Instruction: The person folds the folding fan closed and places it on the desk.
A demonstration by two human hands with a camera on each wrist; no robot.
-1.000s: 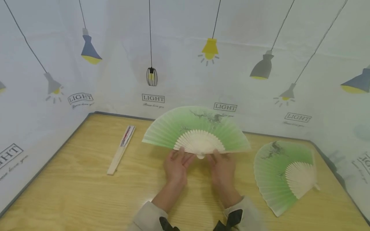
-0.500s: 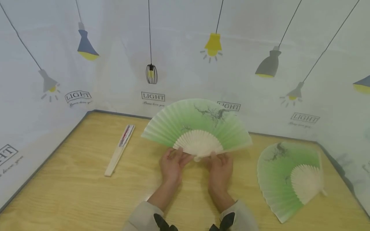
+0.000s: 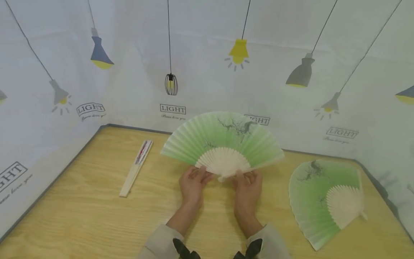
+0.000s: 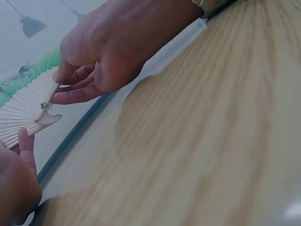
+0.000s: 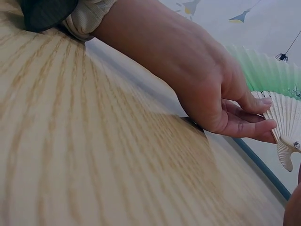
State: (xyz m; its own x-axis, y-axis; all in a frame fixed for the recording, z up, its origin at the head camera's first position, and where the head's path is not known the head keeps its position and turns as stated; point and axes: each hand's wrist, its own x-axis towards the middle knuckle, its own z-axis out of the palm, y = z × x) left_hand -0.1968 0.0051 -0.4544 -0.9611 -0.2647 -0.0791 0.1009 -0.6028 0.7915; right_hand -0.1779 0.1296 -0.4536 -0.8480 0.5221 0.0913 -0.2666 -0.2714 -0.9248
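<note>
A spread green folding fan (image 3: 223, 135) with a dark branch print and pale ribs is held up over the middle of the table. My left hand (image 3: 191, 185) pinches its left outer rib between thumb and fingers. On the other side, my right hand (image 3: 247, 187) pinches the right outer rib. The ribs' pivot end (image 4: 49, 115) sits between the two hands, raised above the tabletop in the left wrist view. In the right wrist view the right thumb lies on the front of the pale ribs (image 5: 287, 113), with the fingers behind.
A second green fan (image 3: 323, 201) lies spread on the table to the right. To the left is a folded fan (image 3: 136, 169) with a red and dark print. The wooden table (image 3: 81, 216) meets a white wall covering (image 3: 200, 72) printed with lamps.
The held fan has tilted up to face me more, showing more of its green leaf. Both hands keep their pinch on it. The view has shifted slightly; the other fans lie still.
</note>
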